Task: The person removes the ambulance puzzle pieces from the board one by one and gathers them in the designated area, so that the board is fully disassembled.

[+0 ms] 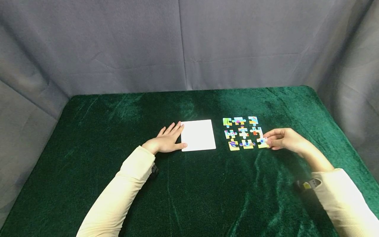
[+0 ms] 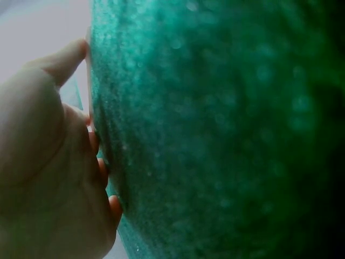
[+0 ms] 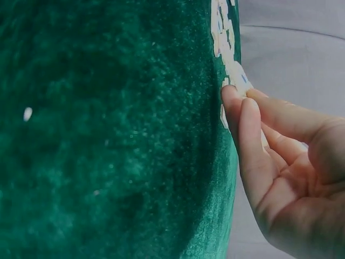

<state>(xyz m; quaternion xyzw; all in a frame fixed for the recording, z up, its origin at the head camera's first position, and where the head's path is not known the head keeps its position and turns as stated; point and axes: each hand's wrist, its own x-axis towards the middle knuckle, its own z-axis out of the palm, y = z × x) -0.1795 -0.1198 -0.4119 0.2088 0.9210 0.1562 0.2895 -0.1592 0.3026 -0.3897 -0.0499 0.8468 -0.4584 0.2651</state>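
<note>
My right hand (image 1: 282, 140) pinches a jigsaw puzzle piece (image 1: 262, 142) with a blue spot, at the near right corner of a spread of pieces. In the right wrist view the pinched piece (image 3: 240, 77) stands tilted between thumb and fingertips, partly hidden by them. Several other colourful puzzle pieces (image 1: 233, 144) lie in loose rows, picture side up. My left hand (image 1: 167, 140) lies with fingers spread at the left edge of a blank white rectangular board (image 1: 198, 135), thumb on its near corner and index fingertip at its far corner.
Dark green velvety cloth (image 1: 189, 187) covers the table. Grey curtains (image 1: 124, 46) hang behind and on both sides. A strip of green cloth separates the white board from the puzzle pieces.
</note>
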